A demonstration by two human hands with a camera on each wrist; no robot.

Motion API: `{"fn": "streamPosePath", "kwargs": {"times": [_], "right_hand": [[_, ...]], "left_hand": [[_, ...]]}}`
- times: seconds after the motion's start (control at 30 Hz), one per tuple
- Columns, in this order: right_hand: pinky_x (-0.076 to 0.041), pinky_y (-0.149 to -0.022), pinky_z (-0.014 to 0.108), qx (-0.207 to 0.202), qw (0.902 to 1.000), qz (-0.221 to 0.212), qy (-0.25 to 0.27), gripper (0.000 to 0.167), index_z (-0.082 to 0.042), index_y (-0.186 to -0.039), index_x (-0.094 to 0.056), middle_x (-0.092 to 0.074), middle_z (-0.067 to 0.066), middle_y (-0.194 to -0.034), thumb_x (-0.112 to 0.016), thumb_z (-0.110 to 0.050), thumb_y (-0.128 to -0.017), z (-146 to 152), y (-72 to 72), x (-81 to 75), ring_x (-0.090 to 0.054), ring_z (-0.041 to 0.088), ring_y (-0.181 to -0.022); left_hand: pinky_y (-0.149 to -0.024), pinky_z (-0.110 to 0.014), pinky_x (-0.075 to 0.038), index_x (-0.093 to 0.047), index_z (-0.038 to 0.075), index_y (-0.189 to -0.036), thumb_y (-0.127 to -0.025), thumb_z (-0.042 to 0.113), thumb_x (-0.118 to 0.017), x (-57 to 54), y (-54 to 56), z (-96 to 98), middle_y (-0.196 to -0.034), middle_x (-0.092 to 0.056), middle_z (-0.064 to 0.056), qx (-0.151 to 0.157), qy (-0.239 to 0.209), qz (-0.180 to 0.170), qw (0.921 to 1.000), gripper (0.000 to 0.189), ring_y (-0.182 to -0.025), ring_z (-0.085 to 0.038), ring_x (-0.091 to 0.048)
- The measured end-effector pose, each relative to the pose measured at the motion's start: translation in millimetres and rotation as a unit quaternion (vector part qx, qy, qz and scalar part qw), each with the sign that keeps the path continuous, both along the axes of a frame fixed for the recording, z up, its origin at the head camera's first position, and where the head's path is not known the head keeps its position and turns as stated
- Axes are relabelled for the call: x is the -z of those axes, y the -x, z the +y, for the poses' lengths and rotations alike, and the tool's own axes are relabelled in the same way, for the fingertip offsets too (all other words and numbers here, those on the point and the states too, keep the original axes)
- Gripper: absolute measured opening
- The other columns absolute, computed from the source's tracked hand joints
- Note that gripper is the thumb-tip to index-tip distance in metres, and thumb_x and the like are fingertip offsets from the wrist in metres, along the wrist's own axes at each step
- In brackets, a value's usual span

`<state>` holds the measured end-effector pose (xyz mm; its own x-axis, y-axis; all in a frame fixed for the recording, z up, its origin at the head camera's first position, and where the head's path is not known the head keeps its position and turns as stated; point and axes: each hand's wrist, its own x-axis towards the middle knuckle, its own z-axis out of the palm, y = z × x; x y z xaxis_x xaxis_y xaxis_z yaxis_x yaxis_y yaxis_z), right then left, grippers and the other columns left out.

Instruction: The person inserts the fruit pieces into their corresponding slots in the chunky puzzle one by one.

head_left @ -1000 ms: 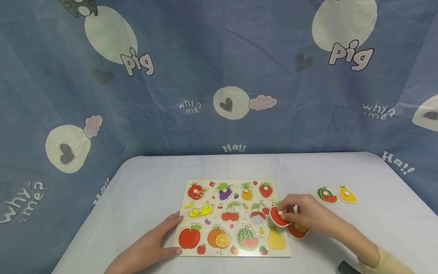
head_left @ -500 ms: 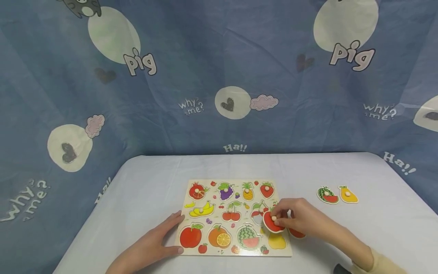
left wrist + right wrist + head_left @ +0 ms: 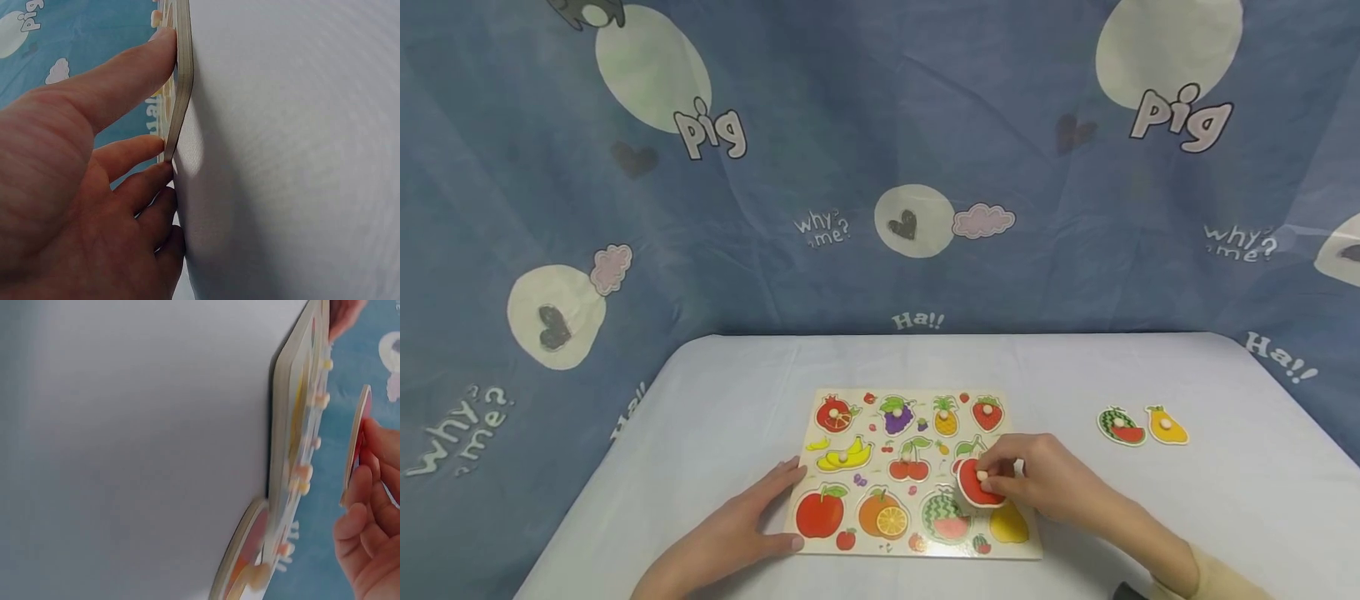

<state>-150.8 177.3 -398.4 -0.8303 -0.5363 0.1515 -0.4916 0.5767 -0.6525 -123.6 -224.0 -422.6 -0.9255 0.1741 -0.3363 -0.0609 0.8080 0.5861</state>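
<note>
In the head view a wooden fruit puzzle board (image 3: 914,512) lies flat on the table. My right hand (image 3: 1037,479) pinches the knob of a red apple puzzle piece (image 3: 972,490), held above the board over its right half, partly covering the printed watermelon and pear. My left hand (image 3: 737,525) rests at the board's left edge, thumb near the front corner and fingers further back. The left wrist view has the thumb and fingertips touching the board's edge. An orange puzzle piece (image 3: 240,565) lies beside the board in the right wrist view; my hand hides it in the head view.
A watermelon piece (image 3: 1122,427) and a pear piece (image 3: 1167,426) lie side by side on the white table (image 3: 737,375), right of the board. Knobbed pieces sit in the board's upper rows. Behind the table hangs a blue printed cloth (image 3: 820,292).
My right hand has carried the red apple piece leftward, from the board's right edge to above the board. The left hand has stayed at the left edge.
</note>
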Motion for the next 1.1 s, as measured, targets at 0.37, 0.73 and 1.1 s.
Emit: {"fn": "streamPosePath", "kwargs": {"times": [0.37, 0.73, 1.1], "right_hand": [[-0.053, -0.068, 0.024, -0.026, 0.9996, 0.003, -0.006, 0.011, -0.023, -0.093, -0.075, -0.063, -0.022, -0.083, -0.079, -0.017, -0.085, -20, -1.7, -3.7, -0.056, 0.002, -0.075], [-0.051, -0.067, 0.022, -0.048, 0.9988, 0.003, -0.008, 0.011, -0.025, -0.094, -0.075, -0.063, -0.023, -0.085, -0.079, -0.019, -0.085, -37, -4.4, -6.1, -0.055, 0.001, -0.075], [-0.049, -0.064, 0.02, -0.068, 0.9973, -0.01, -0.024, 0.01, -0.023, -0.094, -0.076, -0.059, -0.024, -0.079, -0.079, -0.018, -0.085, -53, -4.4, -8.9, -0.054, -0.001, -0.071]], "left_hand": [[-0.105, -0.061, -0.036, -0.046, 0.024, -0.148, -0.069, 0.038, -0.088, -1.0, 0.4, 0.5, -0.156, -0.036, -0.004, 0.0, 0.004, 0.001, 1.0, 0.091, -0.141, -0.031, -0.033], [-0.106, -0.061, -0.035, -0.046, 0.024, -0.148, -0.069, 0.037, -0.088, -0.3, 0.1, 0.2, -0.156, -0.036, -0.004, -0.002, 0.001, -0.001, 1.0, 0.09, -0.142, -0.031, -0.032], [-0.106, -0.062, -0.034, -0.046, 0.024, -0.148, -0.068, 0.038, -0.088, 0.6, 0.8, 0.6, -0.156, -0.036, -0.004, -0.003, 0.004, 0.0, 1.0, 0.091, -0.142, -0.031, -0.032]]}}
